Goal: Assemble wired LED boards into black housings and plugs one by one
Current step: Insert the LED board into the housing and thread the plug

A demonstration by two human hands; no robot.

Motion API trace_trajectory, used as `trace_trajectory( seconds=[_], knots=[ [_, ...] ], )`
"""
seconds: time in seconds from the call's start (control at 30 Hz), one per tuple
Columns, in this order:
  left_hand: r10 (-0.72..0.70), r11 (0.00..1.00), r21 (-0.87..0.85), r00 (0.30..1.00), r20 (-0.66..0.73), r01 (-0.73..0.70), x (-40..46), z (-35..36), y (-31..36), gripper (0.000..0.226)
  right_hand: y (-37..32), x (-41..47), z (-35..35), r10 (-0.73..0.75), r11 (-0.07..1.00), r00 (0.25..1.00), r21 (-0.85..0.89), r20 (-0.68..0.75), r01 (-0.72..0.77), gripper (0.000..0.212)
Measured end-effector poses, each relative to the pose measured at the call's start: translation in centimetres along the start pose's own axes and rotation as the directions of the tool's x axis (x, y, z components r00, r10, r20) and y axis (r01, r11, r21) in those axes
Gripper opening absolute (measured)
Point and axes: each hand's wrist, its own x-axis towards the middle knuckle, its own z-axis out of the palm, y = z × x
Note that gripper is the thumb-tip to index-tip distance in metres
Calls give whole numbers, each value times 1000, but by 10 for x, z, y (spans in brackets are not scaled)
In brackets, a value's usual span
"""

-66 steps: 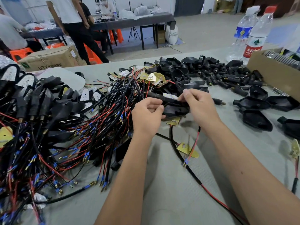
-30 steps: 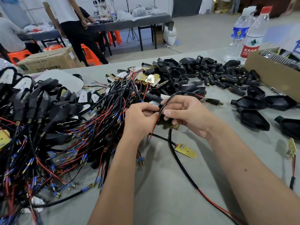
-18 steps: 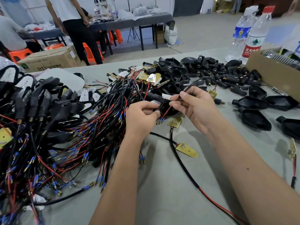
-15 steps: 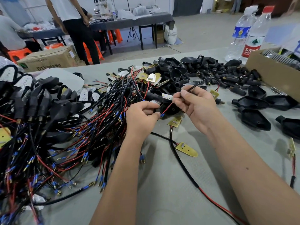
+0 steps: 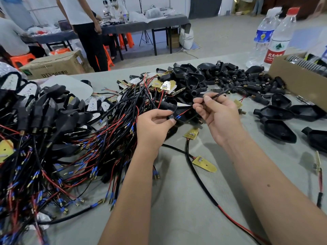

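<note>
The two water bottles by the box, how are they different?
The red-capped bottle has a red label; the other bottle has a blue label, and its cap looks whitish, though blurred. The red-capped bottle stands nearer the cardboard box and partly covers the blue-label bottle, which stands behind it. Both are clear plastic, upright, side by side on the table.

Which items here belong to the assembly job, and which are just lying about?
In use: black housing held by left hand; black wire pinched by right hand; loose LED boards; plug pile.
Idle: water bottles; cardboard box.
</note>
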Motion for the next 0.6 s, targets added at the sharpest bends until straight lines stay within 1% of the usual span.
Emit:
trace_trajectory(
  seconds=[0.13,0.2,0.27,0.43,0.5,0.6],
  knots=[
    [7,999,-43,1000,-6,-8,-1,-1,1,28,4,0,1,-30,972,999,-233,-11,27,10],
    [15,999,-37,1000,-14,-16,-1,0,2,28,6,-1,1,-44,951,999,-307,-11,39,8],
    [19,999,-32,1000,-14,-19,-2,1,1,28,6,-1,2,-36,951,999,-307,-21,27,7],
    [22,999,-27,1000,-17,-23,-3,3,0,28,6,-1,3,22,978,1000,-209,-4,-22,10],
    [18,999,-46,999,-28,-19,-2,3,0,28,5,0,2,38,973,999,-227,10,-35,8],
    [25,999,-41,999,-33,-26,-2,1,0,28,8,0,0,72,943,996,-329,45,-53,6]
  ],
)
